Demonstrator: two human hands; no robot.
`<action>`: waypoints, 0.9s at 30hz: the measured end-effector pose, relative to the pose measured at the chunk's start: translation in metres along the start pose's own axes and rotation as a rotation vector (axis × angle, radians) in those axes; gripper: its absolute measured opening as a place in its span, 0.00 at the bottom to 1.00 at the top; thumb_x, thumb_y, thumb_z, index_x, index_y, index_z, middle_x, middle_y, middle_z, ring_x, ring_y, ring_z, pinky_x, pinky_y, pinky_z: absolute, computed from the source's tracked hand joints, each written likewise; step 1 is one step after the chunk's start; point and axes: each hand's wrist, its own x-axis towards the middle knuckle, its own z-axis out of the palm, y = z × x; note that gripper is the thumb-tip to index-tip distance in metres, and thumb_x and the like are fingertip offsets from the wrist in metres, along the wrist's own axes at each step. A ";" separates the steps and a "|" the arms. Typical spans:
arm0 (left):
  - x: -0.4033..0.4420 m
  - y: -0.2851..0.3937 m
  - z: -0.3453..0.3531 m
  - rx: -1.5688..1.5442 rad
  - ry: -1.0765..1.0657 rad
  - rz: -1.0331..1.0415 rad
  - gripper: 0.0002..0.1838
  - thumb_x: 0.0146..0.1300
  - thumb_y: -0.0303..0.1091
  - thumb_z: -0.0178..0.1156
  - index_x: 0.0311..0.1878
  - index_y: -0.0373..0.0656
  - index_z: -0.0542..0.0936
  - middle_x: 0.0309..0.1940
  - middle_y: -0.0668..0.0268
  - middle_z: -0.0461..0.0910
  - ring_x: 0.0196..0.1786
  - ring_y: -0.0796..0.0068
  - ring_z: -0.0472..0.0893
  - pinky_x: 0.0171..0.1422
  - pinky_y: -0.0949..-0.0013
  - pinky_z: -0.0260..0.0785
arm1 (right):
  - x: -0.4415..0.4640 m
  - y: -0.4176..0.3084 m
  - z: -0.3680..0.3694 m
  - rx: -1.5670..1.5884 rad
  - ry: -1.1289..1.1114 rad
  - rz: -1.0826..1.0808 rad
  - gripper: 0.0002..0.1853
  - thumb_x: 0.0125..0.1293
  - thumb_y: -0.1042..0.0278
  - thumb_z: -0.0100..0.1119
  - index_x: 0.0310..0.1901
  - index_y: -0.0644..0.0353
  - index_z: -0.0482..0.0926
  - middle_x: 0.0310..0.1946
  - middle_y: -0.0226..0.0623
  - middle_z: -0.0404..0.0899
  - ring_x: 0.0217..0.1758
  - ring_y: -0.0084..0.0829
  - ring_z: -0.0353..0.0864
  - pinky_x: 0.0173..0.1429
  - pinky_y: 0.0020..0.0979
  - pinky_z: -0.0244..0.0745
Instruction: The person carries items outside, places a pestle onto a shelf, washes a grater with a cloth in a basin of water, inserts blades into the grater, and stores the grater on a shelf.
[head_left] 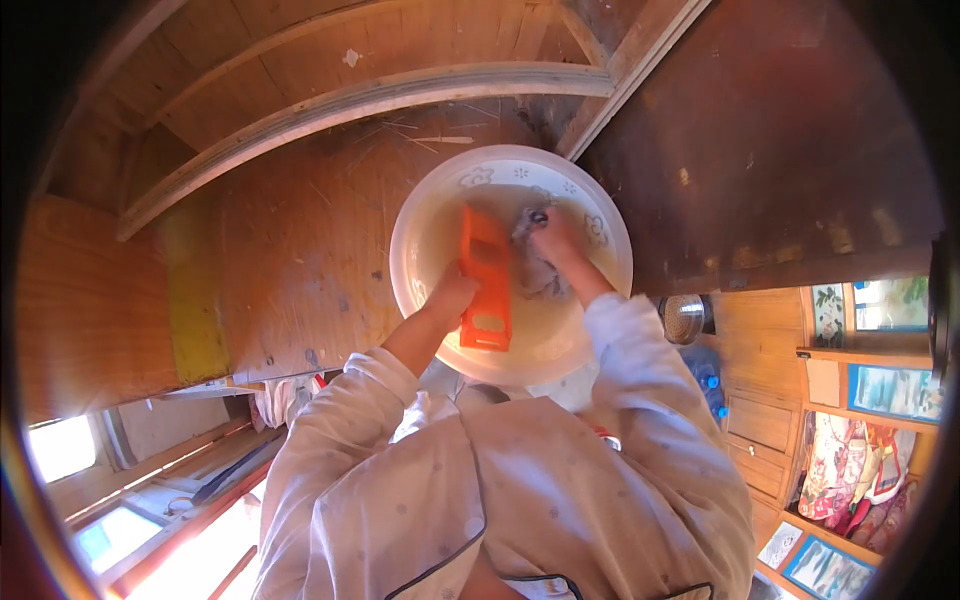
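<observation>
My left hand (452, 294) is closed on the edge of a long orange plastic grater (487, 270), which has a slot at its near end. It is tilted over a round white basin (408, 215) with a grey flower pattern inside its wall. Cloudy, yellowish liquid seems to fill the lower part. At the basin's right side, my right hand (562, 243) grips a wet, grey, crumpled cloth (540, 275), apart from the grater. Motion blurs this hand a little, and its fingertips are partly hidden.
A worn wooden surface (300, 260) with scattered straw-like bits lies left of the basin. Behind runs a wooden ledge (380, 95). A dark brown panel (760, 150) rises at right. Near my right elbow are a round perforated metal item (684, 318) and blue-capped plastic bottles (706, 372).
</observation>
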 end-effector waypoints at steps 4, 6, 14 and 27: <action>-0.001 -0.005 0.017 -0.036 -0.034 0.014 0.28 0.54 0.17 0.49 0.61 0.34 0.61 0.49 0.56 0.72 0.50 0.62 0.76 0.53 0.63 0.72 | -0.034 -0.054 0.001 -0.143 0.095 -0.199 0.17 0.58 0.56 0.55 0.41 0.61 0.78 0.38 0.49 0.80 0.42 0.49 0.79 0.46 0.43 0.73; -0.022 0.009 0.029 -0.046 -0.081 0.041 0.28 0.54 0.18 0.49 0.61 0.34 0.61 0.49 0.55 0.72 0.50 0.62 0.76 0.53 0.63 0.72 | -0.023 -0.058 0.002 -0.223 0.000 -0.127 0.17 0.58 0.55 0.54 0.41 0.60 0.78 0.37 0.49 0.80 0.42 0.49 0.79 0.46 0.43 0.73; -0.039 0.028 0.032 -0.081 -0.116 0.051 0.28 0.55 0.17 0.50 0.62 0.34 0.61 0.48 0.53 0.74 0.49 0.64 0.77 0.51 0.65 0.73 | -0.031 -0.069 -0.018 -0.243 0.087 -0.149 0.17 0.60 0.53 0.51 0.38 0.59 0.79 0.33 0.47 0.80 0.39 0.47 0.80 0.46 0.43 0.72; -0.015 0.033 -0.009 -0.078 -0.119 -0.098 0.27 0.54 0.19 0.51 0.60 0.30 0.62 0.45 0.54 0.76 0.44 0.63 0.79 0.47 0.65 0.75 | 0.005 0.023 0.013 -0.272 0.053 -0.202 0.13 0.60 0.69 0.49 0.47 0.57 0.76 0.42 0.50 0.78 0.48 0.47 0.76 0.49 0.44 0.70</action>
